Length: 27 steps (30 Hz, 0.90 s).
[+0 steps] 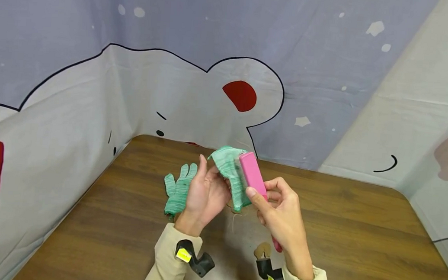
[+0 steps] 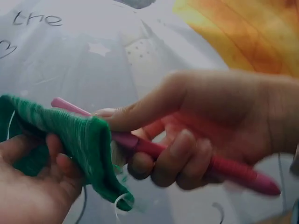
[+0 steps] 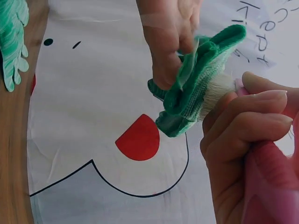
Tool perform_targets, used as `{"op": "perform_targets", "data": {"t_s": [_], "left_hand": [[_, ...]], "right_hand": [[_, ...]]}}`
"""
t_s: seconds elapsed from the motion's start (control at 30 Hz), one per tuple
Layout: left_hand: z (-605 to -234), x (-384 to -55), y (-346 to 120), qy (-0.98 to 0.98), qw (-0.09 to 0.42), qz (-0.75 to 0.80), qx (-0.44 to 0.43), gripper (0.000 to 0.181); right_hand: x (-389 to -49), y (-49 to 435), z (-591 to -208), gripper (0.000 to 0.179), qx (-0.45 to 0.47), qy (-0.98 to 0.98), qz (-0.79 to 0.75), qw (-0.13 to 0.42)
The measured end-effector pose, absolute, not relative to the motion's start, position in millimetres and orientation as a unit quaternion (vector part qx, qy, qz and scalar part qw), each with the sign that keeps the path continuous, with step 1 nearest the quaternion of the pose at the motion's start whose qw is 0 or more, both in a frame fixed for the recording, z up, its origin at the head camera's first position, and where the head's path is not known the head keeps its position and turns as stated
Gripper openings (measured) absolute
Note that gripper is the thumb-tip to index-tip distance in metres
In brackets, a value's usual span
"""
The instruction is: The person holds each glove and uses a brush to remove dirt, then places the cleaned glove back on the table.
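Note:
My left hand (image 1: 206, 195) holds a green-and-white knit glove (image 1: 227, 161) up above the table, its fingers curled against the cloth. A pink brush (image 1: 253, 173) is gripped by my right hand (image 1: 287, 214), thumb along its back and fingers round the handle. Pale bristles (image 3: 217, 95) press against the outside of the glove in the right wrist view. The brush's handle end (image 2: 261, 183) sticks out past my right hand in the left wrist view. A second green glove (image 1: 178, 189) lies flat on the table, left of my left hand. Loose pale threads dangle below the held glove.
The wooden table (image 1: 358, 227) is backed by a printed cloth curtain (image 1: 180, 89) on its far and side edges. A small brown object (image 1: 263, 250) shows beside my right wrist. Black camera mounts (image 1: 201, 264) sit on both cream sleeves.

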State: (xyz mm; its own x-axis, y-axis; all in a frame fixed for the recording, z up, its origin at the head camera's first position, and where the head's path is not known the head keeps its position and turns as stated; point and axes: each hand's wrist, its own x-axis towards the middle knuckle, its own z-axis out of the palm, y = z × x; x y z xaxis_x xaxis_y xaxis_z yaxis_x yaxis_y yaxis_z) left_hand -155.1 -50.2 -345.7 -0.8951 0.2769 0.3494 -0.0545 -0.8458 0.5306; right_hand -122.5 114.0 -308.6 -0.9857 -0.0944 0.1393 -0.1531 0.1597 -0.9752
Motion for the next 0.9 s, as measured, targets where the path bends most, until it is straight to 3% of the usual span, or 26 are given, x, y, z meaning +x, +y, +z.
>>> {"op": "perform_targets", "data": {"t_s": [0.13,0.27,0.47,0.77,0.9], "left_hand": [[-346,-154,-47,0.209,0.106,0.944,0.231,0.043],[-346,-153,-45,0.175,0.101,0.946,0.252,0.036],[-346,-154,-42,0.193,0.066,0.939,0.277,0.037],[-345,-153,-44,0.180,0.095,0.944,0.258,0.044],[-348,-152,-46,0.183,0.088,0.938,0.280,0.035]], "right_hand": [[-120,112,-306,0.030,0.093,-0.751,0.653,0.022],[-117,111,-303,0.029,0.109,-0.742,0.660,0.028],[-115,110,-301,0.029,0.113,-0.744,0.658,0.036],[-112,109,-300,0.029,0.119,-0.755,0.643,0.046],[-109,108,-299,0.031,0.136,-0.757,0.638,0.035]]}}
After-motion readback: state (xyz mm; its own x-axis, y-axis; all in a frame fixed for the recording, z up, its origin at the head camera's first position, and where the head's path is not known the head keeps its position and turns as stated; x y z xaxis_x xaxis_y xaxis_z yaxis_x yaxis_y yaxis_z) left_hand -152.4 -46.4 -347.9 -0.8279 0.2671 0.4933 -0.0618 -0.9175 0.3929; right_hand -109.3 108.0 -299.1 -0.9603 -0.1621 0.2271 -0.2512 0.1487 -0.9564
